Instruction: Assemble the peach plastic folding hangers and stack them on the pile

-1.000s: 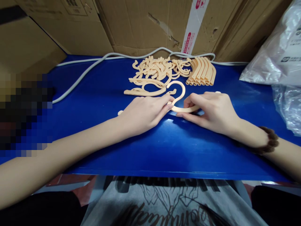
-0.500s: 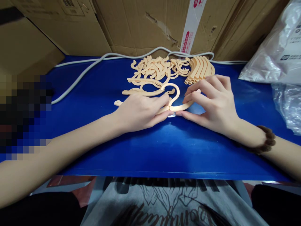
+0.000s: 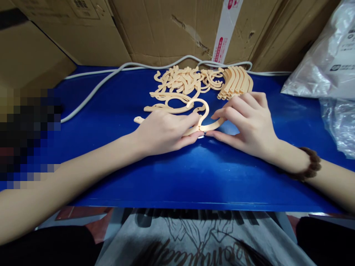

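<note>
A beige plastic hanger [image 3: 206,110] with a curved hook lies between my two hands, low over the blue table. My left hand [image 3: 166,131] is closed on its left arm, thumb and index finger pinching near the joint under the hook. The tip of that arm sticks out to the left of the hand. On the other side, my right hand [image 3: 246,123] has its curled fingers and thumb around the right arm, which runs in under the fingers. Just behind the left hand lie beige hanger pieces [image 3: 169,108], partly covered by it.
A heap of beige hooks [image 3: 180,79] lies farther back, beside a row of curved hanger arms [image 3: 235,81]. A white cable [image 3: 97,87] runs along the cardboard boxes [image 3: 166,33]. Clear plastic bags [image 3: 318,62] rest at the right on the blue table [image 3: 177,177].
My right hand has moved slightly left and its fingers have shifted along the hanger's right arm. The hook has tilted slightly left. My left hand stays nearly still.
</note>
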Tool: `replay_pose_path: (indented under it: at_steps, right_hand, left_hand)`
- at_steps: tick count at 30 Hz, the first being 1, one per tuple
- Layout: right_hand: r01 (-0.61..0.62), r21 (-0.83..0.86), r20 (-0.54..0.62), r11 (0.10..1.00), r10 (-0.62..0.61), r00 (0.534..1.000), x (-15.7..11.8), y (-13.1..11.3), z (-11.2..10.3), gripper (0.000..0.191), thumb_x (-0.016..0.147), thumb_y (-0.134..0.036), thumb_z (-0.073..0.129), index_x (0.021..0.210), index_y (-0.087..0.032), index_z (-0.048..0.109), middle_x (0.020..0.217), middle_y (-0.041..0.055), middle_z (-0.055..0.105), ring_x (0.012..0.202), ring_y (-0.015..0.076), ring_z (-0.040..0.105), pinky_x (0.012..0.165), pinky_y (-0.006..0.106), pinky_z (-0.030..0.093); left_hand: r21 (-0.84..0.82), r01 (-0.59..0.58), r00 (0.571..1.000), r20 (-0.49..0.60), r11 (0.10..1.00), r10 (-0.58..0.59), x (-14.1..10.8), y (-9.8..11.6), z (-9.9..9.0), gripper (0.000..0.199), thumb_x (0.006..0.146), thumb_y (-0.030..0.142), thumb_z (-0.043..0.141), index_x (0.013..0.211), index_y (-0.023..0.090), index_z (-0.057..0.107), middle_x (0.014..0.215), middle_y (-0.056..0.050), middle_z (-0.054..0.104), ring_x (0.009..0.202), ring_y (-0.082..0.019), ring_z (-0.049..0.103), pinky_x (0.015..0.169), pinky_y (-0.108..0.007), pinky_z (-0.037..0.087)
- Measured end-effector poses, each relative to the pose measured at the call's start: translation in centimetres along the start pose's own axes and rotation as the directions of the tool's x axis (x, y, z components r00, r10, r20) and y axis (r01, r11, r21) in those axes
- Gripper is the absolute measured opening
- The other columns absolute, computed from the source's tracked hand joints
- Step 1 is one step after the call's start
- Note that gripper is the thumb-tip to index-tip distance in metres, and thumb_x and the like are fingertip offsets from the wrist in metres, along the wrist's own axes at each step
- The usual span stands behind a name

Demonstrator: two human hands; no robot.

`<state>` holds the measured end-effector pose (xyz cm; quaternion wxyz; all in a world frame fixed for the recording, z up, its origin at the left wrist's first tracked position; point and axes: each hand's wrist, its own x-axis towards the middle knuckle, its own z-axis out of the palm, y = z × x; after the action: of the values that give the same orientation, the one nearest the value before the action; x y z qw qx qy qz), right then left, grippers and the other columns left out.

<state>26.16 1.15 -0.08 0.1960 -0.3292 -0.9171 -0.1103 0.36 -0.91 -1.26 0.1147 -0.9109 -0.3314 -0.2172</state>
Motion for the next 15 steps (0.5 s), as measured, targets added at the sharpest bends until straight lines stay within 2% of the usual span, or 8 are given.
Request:
replay_pose_path:
  at_steps: [6,10,15]
  right_hand:
    - [0.006,0.021,-0.001,1.0,-0.006,1.0,0.07,0.03,0.09,0.051,0.104,-0.066,0.044,0.114,-0.021,0.067,0.099,0.0095,0.07,0.102,0.0305,0.063,0.101,0.051,0.038]
    - [-0.002,0.03,0.008,1.0,0.002,1.0,0.13,0.11,0.21,0.051,0.104,-0.067,0.044,0.116,-0.022,0.066,0.102,0.0091,0.071,0.103,0.0311,0.063,0.103,0.052,0.038]
    - [-0.005,0.055,0.018,0.998,0.004,1.0,0.2,0.15,0.24,0.053,0.103,-0.068,0.044,0.117,-0.023,0.066,0.103,0.0094,0.072,0.104,0.0318,0.063,0.104,0.053,0.038]
  left_hand:
    - [-0.001,-0.017,0.999,-0.03,1.0,0.017,-0.01,-0.02,-0.03,0.025,0.106,0.038,0.05,0.104,0.019,0.067,0.08,-0.005,0.078,0.069,-0.02,0.074,0.056,-0.029,0.04]
    - [-0.012,-0.029,0.999,-0.035,1.0,0.028,0.07,-0.06,-0.1,0.025,0.106,0.037,0.051,0.096,0.019,0.066,0.073,-0.003,0.075,0.065,-0.02,0.073,0.054,-0.029,0.038]
    - [0.017,-0.03,0.999,-0.035,0.999,0.031,0.1,0.01,-0.15,0.027,0.107,0.039,0.05,0.094,0.02,0.065,0.074,-0.003,0.076,0.066,-0.019,0.074,0.054,-0.028,0.039]
